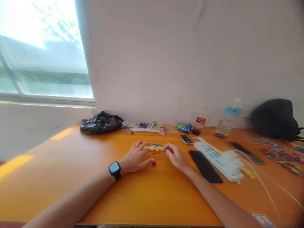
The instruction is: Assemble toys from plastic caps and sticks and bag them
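My left hand (136,156), with a dark watch (114,168) on its wrist, lies with its fingers stretched out over the table. Its thumb tip is at a small round red piece (153,163), and its forefinger reaches a thin white stick (148,148). Between the hands lies a small group of thin coloured sticks and round yellow-green pieces (157,149), too small to name. Just below them is a thin red stick (158,153). My right hand (175,156) is closed in a pinch at the right end of this group; whatever is in its fingertips is hidden.
Right of my right hand lie a black flat slab (205,166), a white power strip (217,160) with cables and a phone-like device (186,139). A black plastic bag (102,123), glasses (128,130) and bottles (225,122) line the wall. Colourful strands (282,158) lie far right.
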Available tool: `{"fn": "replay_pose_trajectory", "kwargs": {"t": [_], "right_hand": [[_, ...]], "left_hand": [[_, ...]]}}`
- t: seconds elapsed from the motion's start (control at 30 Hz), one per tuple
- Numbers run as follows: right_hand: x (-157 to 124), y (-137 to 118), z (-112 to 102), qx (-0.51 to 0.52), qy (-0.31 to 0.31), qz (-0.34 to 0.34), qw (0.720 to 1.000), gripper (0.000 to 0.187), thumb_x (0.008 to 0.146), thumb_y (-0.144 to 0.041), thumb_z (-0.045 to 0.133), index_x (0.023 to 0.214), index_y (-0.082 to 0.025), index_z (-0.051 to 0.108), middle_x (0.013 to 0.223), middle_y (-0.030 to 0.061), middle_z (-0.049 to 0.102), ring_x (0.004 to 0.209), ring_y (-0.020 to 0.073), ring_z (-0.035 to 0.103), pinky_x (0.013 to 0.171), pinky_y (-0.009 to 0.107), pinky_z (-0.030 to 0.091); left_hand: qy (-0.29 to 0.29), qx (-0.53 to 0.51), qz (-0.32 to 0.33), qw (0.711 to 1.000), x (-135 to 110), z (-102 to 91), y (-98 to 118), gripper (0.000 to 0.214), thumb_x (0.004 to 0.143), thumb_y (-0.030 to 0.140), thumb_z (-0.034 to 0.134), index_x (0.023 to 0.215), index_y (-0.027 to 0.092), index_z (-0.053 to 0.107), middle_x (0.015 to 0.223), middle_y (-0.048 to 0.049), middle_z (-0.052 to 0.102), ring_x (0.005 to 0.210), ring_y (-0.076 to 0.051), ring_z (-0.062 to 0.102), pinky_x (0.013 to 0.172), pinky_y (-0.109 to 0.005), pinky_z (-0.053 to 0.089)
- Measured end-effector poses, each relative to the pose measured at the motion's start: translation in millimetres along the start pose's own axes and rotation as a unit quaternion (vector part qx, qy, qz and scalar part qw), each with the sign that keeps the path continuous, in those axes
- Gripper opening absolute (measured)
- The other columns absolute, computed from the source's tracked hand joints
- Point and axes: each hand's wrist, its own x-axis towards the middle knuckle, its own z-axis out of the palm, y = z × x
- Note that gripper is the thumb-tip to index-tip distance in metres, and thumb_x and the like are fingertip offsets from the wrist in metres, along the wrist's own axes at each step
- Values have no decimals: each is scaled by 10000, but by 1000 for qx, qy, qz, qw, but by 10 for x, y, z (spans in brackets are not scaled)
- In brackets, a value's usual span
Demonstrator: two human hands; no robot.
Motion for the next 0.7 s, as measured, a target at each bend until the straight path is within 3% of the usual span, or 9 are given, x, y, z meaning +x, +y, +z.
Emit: {"fn": "replay_pose_trajectory", "kwargs": {"t": [0.13,0.27,0.4,0.53,0.7], "right_hand": [[-18,-38,51,122,-83,54,988,161,880,-344,543,926,-205,609,693,-38,554,573,127,474,556,257,355],[-59,-70,115,176,-139,95,970,245,863,-413,608,986,-202,595,725,-33,612,511,102,476,492,238,342],[-83,-84,145,190,-166,111,961,281,844,-429,649,1008,-206,605,729,-29,648,479,92,473,476,230,341],[-86,-80,158,178,-170,120,962,243,833,-406,683,967,-210,630,682,-19,654,489,102,466,491,234,337],[-87,-64,178,166,-177,117,963,222,839,-407,704,934,-217,641,658,-3,661,483,110,446,494,236,310]], "left_hand": [[3,-40,21,999,13,34,-6,455,996,509,588,1416,333,596,1322,-90,630,1138,-285,537,1028,-455,431],[-9,-83,45,995,39,105,14,375,1000,472,604,1343,328,652,1304,-69,674,1125,-257,601,1004,-411,456],[-19,-116,68,991,46,136,19,289,997,464,613,1218,305,711,1250,-55,712,1125,-230,642,1022,-381,463],[-36,-123,83,988,33,155,-8,265,945,502,679,1063,276,750,1033,-49,757,988,-210,670,974,-361,485],[-33,-119,66,990,36,225,-44,196,994,406,616,976,276,762,955,-38,768,918,-196,671,925,-350,486]]}}
